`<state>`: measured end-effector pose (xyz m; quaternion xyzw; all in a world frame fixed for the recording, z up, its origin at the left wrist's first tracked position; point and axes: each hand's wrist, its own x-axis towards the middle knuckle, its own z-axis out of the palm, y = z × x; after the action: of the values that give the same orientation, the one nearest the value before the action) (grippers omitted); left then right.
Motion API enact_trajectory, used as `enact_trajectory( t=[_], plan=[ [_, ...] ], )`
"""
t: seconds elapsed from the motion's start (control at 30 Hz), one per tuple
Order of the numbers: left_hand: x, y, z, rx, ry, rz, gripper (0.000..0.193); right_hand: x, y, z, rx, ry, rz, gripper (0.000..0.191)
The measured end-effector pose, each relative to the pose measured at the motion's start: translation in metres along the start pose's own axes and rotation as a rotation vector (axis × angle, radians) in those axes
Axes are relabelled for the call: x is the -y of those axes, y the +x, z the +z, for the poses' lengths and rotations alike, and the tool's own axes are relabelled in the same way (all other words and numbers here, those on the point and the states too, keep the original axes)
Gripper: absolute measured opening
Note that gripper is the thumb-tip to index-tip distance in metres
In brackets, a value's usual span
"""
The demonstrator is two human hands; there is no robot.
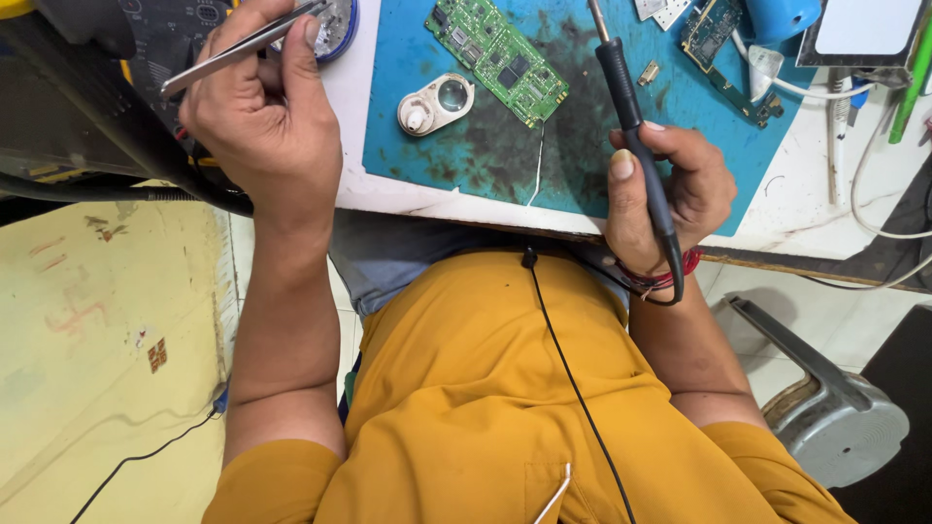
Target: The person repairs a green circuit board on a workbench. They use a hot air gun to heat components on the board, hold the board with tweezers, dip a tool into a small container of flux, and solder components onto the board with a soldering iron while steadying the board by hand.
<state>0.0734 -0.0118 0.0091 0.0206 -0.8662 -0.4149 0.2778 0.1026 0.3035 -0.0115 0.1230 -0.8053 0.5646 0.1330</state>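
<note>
My left hand [262, 116] grips metal tweezers [238, 47] at the table's left edge, their tips pointing left. In my right hand [670, 189] is a black soldering iron [631, 107], upright, its tip reaching toward the top of the view. Between the two hands a green circuit board [498, 58] lies on a stained blue work mat [466, 146]. A thin white wire [539, 165] trails from the board's lower corner toward me. Beside the board, to its left, rests a small white magnifier loupe [435, 104].
A second narrow circuit board [723, 53] lies at the mat's top right, near a blue object [782, 15] and white cables [864, 184]. A round tin [335, 24] sits at top left. A grey stool [835, 417] stands on the floor at right. A black cord [573, 378] crosses my yellow shirt.
</note>
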Motion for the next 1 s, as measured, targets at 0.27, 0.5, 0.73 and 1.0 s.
enact_trajectory(
  t=[0.27,0.5,0.73,1.0],
  plan=[
    [0.001,-0.001,0.002,-0.006,0.022,0.009,0.010,0.000,-0.001,-0.001,0.017,-0.026,0.011,0.022],
    [0.002,0.000,0.003,0.013,0.062,0.046,0.009,0.000,0.000,-0.001,0.015,-0.008,0.006,0.022],
    [0.005,-0.005,0.006,-0.074,-0.131,-0.034,0.006,-0.001,-0.002,0.000,0.014,0.009,0.010,0.022],
    [0.014,-0.014,0.009,-0.151,-0.378,-0.123,0.010,0.001,0.000,0.001,0.015,0.021,0.001,0.023]
  ],
)
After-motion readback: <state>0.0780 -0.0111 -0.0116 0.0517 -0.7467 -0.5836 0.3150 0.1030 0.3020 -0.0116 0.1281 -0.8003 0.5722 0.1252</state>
